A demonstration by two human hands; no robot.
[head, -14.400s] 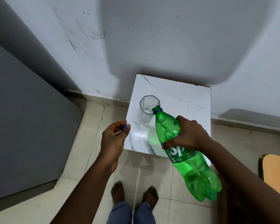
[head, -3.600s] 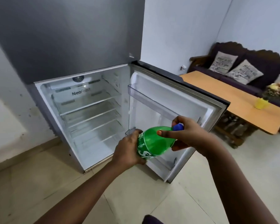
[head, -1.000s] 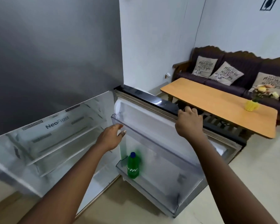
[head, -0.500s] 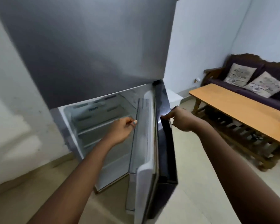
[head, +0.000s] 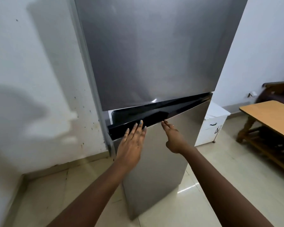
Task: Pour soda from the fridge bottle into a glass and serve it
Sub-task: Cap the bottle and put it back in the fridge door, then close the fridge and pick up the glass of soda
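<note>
The grey fridge (head: 151, 51) fills the middle of the view. Its lower door (head: 174, 145) is almost closed, with a thin gap left at the upper left corner. My left hand (head: 131, 143) lies flat on that door with straight fingers, the tips at the black top strip (head: 154, 112). My right hand (head: 174, 136) touches the door just right of it with extended fingers. The green soda bottle is hidden inside the fridge. No glass is in view.
A white wall (head: 36, 79) stands left of the fridge. A small white cabinet (head: 215, 123) sits to the fridge's right. A wooden table (head: 272, 118) and a dark sofa (head: 279, 92) are at the far right. Beige tiled floor (head: 220, 185) lies below.
The lower fridge door has swung from half open to nearly closed. Both hands moved onto its front, fingers now straight against it. The view turned left to face the fridge.
</note>
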